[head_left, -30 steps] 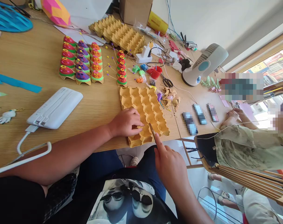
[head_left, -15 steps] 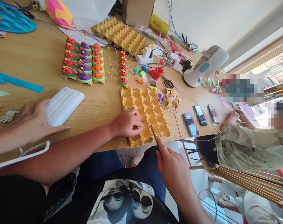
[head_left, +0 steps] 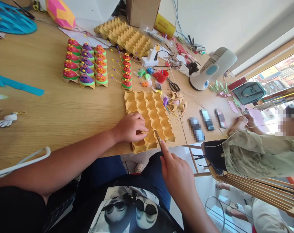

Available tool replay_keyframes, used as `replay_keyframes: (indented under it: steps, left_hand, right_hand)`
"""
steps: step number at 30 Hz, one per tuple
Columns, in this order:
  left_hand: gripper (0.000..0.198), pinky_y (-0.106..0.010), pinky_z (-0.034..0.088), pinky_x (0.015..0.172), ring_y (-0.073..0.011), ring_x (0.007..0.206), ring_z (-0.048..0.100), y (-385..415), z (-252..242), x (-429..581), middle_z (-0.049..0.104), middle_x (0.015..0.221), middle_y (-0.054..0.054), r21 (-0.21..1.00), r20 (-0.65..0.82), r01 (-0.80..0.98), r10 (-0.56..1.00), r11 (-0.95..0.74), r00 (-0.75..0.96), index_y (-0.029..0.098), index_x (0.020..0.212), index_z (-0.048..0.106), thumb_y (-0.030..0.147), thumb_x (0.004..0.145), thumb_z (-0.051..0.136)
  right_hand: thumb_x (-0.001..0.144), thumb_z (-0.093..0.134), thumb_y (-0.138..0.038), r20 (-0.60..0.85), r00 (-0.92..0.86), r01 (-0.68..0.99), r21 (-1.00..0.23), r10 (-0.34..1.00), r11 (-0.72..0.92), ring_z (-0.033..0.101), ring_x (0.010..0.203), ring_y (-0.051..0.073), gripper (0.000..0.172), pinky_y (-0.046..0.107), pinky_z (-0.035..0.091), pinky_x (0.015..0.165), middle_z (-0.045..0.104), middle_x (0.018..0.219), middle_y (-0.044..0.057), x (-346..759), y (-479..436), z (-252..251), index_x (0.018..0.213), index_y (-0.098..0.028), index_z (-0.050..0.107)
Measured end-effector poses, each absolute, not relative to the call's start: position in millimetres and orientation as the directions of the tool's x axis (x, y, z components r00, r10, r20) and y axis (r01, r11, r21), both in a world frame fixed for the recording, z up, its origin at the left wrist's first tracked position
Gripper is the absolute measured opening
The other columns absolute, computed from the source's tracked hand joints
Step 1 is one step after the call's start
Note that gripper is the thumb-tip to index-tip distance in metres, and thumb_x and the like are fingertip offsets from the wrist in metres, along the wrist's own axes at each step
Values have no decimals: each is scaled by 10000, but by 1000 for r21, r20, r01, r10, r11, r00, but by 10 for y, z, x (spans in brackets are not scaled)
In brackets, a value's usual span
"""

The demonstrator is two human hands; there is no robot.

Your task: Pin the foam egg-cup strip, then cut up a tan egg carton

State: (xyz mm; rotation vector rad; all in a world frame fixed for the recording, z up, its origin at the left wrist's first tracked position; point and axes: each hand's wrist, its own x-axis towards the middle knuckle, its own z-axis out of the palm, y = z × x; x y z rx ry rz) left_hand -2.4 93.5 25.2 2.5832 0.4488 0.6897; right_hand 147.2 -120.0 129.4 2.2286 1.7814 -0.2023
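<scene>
A yellow cardboard egg tray [head_left: 154,113] lies at the table's front edge. My left hand [head_left: 131,127] is on its left side, fingers curled and pressed together over the cups; what the fingertips grip is partly hidden. My right hand [head_left: 176,169] is closed round a slim knife [head_left: 158,136], index finger stretched along its back. The blade's tip touches the tray just right of my left fingers, near the front rows of cups.
Painted egg-carton caterpillars [head_left: 88,66] stand behind, with a second egg tray [head_left: 124,36] beyond them. Scissors [head_left: 173,85], a red cup [head_left: 161,76], carton scraps [head_left: 177,102] and a fan [head_left: 212,68] are to the right. Another person [head_left: 258,150] sits at the right. A white charm [head_left: 7,120] lies left.
Another person's hand and the white box under it have gone from the left side of the table. My two hands, the knife and the tray stay almost in place.
</scene>
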Motion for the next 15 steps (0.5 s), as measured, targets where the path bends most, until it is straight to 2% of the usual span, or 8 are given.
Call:
replay_keyframes:
  steps: [7, 11, 15]
  left_hand:
    - [167, -404, 480, 913, -257, 1103, 639, 853, 374, -31, 786, 891, -13, 477, 266, 292, 453, -829, 851, 287, 945, 830, 337, 887, 682]
    - [168, -429, 485, 930, -282, 1229, 624, 727, 373, -22, 793, 969, -14, 465, 270, 375, 532, -802, 802, 272, 918, 811, 288, 888, 646]
    - [161, -430, 482, 935, -290, 1233, 627, 684, 355, -11, 795, 964, -18, 481, 271, 386, 552, -787, 788, 265, 915, 802, 284, 872, 648]
  right_hand:
    - [1070, 451, -232, -305, 206, 975, 140, 930, -170, 716, 757, 187, 611, 298, 451, 641, 761, 915, 34, 1523, -1180, 1294, 1659, -258, 292]
    - [1064, 461, -219, -291, 190, 976, 157, 938, -149, 720, 751, 194, 616, 309, 463, 638, 763, 911, 40, 1521, -1190, 1285, 1658, -242, 299]
    - [1062, 470, -210, -284, 178, 978, 156, 942, -138, 729, 770, 195, 620, 305, 471, 654, 765, 912, 44, 1502, -1219, 1245, 1657, -226, 299]
